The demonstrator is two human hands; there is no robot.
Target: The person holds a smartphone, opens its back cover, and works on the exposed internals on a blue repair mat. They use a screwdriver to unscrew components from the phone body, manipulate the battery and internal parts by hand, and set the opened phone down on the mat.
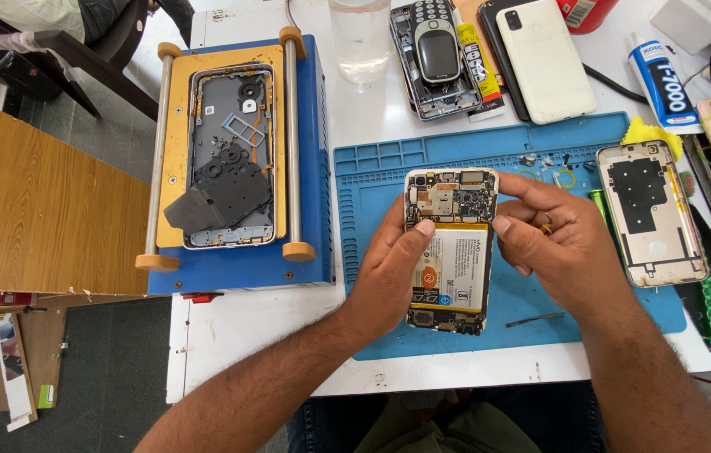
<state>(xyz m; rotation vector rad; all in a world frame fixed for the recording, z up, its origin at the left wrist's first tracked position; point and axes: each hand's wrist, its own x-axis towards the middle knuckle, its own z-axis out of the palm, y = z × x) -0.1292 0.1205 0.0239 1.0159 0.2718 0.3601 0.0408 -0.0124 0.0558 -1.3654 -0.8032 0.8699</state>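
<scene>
Fingers [424,228] of the left hand [389,277] wrapped round the left edge of an opened smartphone [451,252], thumb pressed on the battery [454,267] to steady it. Right hand [561,243] pinching the upper right corner, thumb tip on the battery's top edge, as if to brace the frame. Phone held tilted just above the blue repair mat [540,315] on the white tabletop [246,335]. Gold back cover [651,214] lying right; blue screen-separator machine [234,151] with another phone frame [229,159] left.

Battery label [456,270]: white and yellow rectangle, on the opened phone
Glue tube [659,84]: white with blue print, far right
Keypad phone screen [437,54]: small, dark, top middle
</scene>
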